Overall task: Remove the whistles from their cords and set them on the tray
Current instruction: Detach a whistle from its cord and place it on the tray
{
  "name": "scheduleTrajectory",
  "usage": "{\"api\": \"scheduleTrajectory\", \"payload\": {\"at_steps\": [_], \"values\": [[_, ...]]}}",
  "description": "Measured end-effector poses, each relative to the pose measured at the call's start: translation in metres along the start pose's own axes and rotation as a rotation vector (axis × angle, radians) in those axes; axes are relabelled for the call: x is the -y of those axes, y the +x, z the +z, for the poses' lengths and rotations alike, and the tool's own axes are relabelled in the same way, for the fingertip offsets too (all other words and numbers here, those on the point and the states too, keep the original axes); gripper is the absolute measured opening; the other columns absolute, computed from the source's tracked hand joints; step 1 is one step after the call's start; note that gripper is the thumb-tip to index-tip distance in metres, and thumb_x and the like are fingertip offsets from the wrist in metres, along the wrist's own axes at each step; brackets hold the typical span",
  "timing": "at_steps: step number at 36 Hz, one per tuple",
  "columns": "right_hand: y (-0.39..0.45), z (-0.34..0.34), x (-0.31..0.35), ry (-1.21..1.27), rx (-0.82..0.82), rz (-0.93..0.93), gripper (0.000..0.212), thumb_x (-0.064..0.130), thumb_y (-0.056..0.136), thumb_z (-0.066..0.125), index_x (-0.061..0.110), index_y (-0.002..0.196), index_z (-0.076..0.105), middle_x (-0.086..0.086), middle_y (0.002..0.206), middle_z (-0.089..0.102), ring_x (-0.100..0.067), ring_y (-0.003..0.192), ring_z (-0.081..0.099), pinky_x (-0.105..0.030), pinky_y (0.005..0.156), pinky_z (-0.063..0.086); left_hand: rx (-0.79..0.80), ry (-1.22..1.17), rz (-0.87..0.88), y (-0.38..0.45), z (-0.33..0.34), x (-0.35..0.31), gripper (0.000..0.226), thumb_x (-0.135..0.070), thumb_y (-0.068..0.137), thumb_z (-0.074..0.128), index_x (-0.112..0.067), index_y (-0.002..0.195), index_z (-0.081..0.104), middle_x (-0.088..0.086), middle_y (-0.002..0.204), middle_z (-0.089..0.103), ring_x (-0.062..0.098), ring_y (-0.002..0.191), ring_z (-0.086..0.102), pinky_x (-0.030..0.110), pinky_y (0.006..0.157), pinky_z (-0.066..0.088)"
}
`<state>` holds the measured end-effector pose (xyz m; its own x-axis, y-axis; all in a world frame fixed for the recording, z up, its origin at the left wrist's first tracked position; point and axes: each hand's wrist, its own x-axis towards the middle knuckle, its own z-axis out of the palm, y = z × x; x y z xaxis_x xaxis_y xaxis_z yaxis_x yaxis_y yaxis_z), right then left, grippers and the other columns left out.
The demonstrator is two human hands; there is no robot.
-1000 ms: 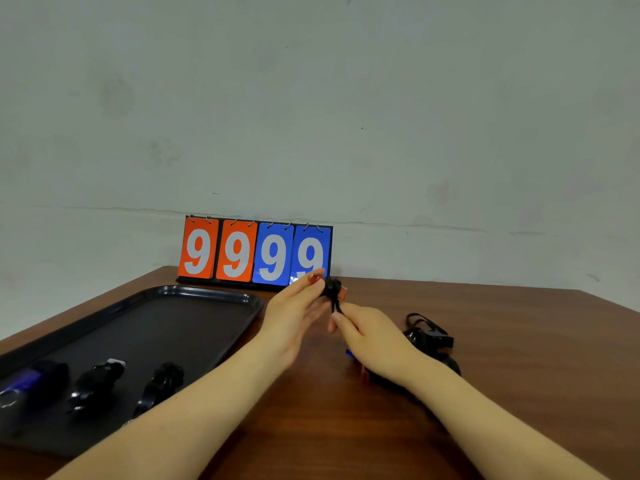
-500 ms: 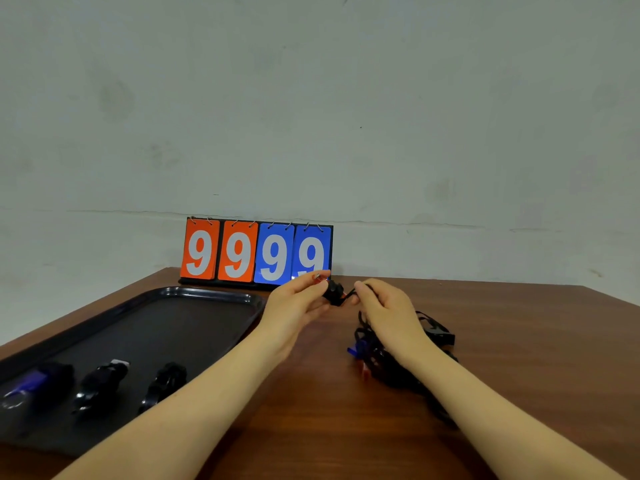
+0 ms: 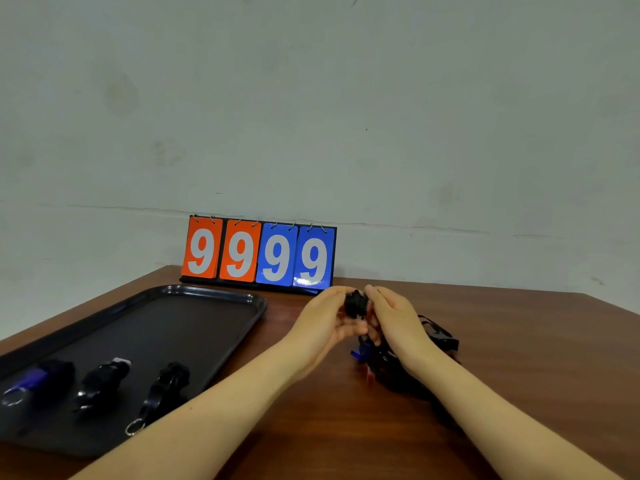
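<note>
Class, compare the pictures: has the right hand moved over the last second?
Yes. The right hand has risen and shifted left toward the scoreboard, meeting the left hand at the whistle.

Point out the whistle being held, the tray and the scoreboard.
Held whistle [image 3: 356,303], head view: on its black body between both hands' fingertips.
Tray [image 3: 221,295], head view: on its far rim.
Scoreboard [image 3: 277,253], head view: on its third card, a blue 9.
</note>
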<state>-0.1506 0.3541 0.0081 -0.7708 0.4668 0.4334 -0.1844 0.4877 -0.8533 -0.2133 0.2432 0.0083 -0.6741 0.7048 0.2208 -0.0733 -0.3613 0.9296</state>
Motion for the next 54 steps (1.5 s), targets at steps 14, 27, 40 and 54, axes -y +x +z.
{"api": "scheduleTrajectory", "payload": {"at_steps": [14, 27, 40, 54], "values": [[0.001, 0.006, -0.008, -0.174, 0.033, -0.049, 0.033, 0.024, 0.103, 0.038, 0.008, 0.081, 0.058, 0.003, 0.055, 0.052, -0.006, 0.043, 0.046, -0.023, 0.049, 0.041, -0.083, 0.265, 0.026, -0.004, -0.002, 0.003, 0.031, -0.037, 0.098, 0.047, -0.008, 0.095, 0.058, 0.001, 0.065, 0.054, 0.011, 0.049, 0.051, 0.019, 0.044, 0.04], [-0.004, 0.001, 0.008, -0.887, 0.138, -0.522, 0.023, 0.026, 0.103, 0.037, 0.011, 0.109, 0.053, -0.005, 0.099, 0.056, -0.017, 0.079, 0.049, -0.026, 0.066, 0.032, -0.242, 0.022, -0.058, 0.001, -0.018, -0.001, 0.025, -0.033, 0.098, 0.052, -0.01, 0.096, 0.061, 0.004, 0.068, 0.052, 0.01, 0.052, 0.049, 0.017, 0.046, 0.041], [0.0, -0.001, -0.004, -0.619, -0.095, -0.544, 0.007, 0.021, 0.093, 0.059, 0.018, 0.096, 0.065, 0.009, 0.091, 0.063, -0.003, 0.076, 0.053, -0.013, 0.07, 0.043, -0.161, 0.466, 0.02, 0.004, -0.021, 0.004, 0.027, -0.038, 0.1, 0.044, -0.015, 0.103, 0.059, 0.002, 0.07, 0.051, 0.007, 0.049, 0.047, 0.019, 0.048, 0.038], [-0.002, -0.001, 0.001, 0.165, 0.076, 0.059, 0.013, 0.016, 0.093, 0.06, 0.017, 0.091, 0.073, -0.009, 0.081, 0.074, -0.014, 0.067, 0.065, -0.021, 0.063, 0.053, -0.193, 0.759, 0.174, 0.007, -0.018, 0.013, 0.02, -0.031, 0.102, 0.037, -0.03, 0.085, 0.049, -0.004, 0.078, 0.053, 0.009, 0.069, 0.048, 0.024, 0.064, 0.04]]}}
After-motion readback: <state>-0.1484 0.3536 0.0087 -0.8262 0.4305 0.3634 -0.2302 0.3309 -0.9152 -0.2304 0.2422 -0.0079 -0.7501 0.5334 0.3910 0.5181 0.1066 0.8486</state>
